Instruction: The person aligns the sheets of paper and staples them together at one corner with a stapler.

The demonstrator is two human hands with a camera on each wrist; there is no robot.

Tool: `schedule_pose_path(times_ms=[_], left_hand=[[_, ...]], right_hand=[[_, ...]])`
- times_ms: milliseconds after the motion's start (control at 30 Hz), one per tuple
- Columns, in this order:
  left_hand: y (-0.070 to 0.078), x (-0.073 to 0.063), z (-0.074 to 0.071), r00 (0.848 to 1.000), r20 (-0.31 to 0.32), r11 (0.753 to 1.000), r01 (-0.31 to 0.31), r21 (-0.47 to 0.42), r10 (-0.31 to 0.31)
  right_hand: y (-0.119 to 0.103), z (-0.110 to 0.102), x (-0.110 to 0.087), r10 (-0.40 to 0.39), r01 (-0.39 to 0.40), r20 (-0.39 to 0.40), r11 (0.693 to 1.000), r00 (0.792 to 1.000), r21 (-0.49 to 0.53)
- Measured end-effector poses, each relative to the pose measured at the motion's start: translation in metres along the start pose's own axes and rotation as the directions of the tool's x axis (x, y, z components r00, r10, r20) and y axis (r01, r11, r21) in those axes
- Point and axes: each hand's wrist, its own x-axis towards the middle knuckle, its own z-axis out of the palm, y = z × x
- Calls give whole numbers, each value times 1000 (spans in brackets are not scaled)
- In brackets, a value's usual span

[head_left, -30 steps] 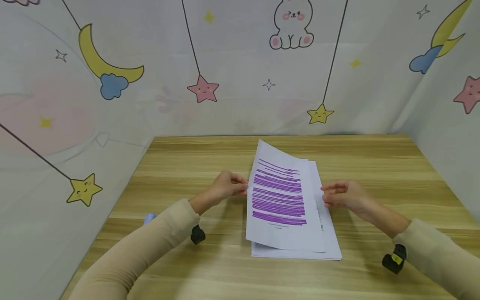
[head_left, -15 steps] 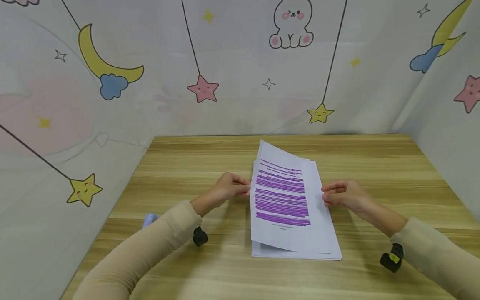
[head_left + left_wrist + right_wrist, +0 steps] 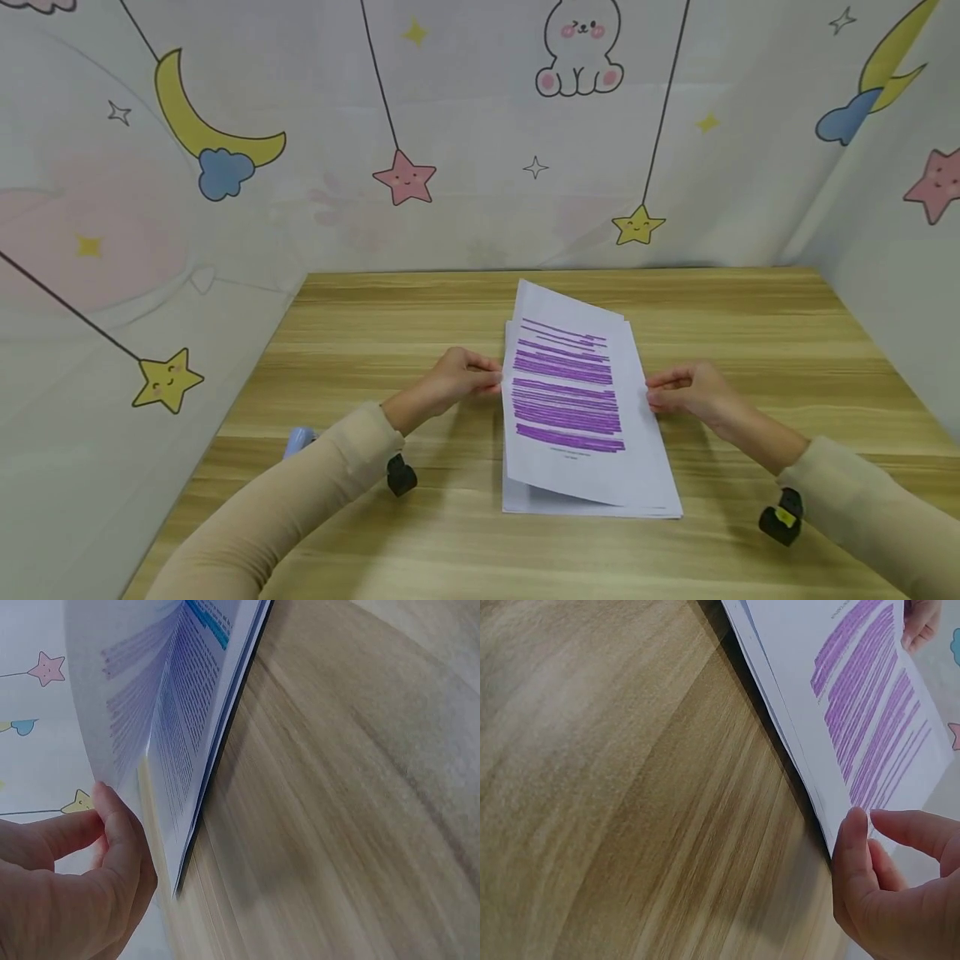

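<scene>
Behind: white fabric backdrop [image 3: 465, 100] — pink smiling star [image 3: 405, 178], yellow crescent moon [image 3: 186, 115].
Beneath: striped wood-grain table [image 3: 750, 333].
Left: pale-blue rounded object [image 3: 299, 439] — partly hidden.

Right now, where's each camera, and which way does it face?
On the head, facing forward and down at the purple-marked sheet; left hand, right hand and sleeves show.
On the left wrist, facing the sheet's raised edge; left hand shows.
On the right wrist, facing the sheet's right side; both hands show, the left partly.
Head and right wrist share the purple lines.
</scene>
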Motion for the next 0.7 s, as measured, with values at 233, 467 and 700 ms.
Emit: schedule_pose_path(times_ms=[233,467,700], left_hand=[[0,-1,0,1000,20,999,4,-38,-4],[2,-2,1,998,41,994,41,-100,-37],[1,-1,1,997,51,990,62,-128,-56]], right_hand=[[1,1,-1,17,-17,-15,1000,1000,-17],[0,-2,-3,34,-35,-16,998,999,-53],[2,-2,-2,63,-63,-9,998,998,-3]])
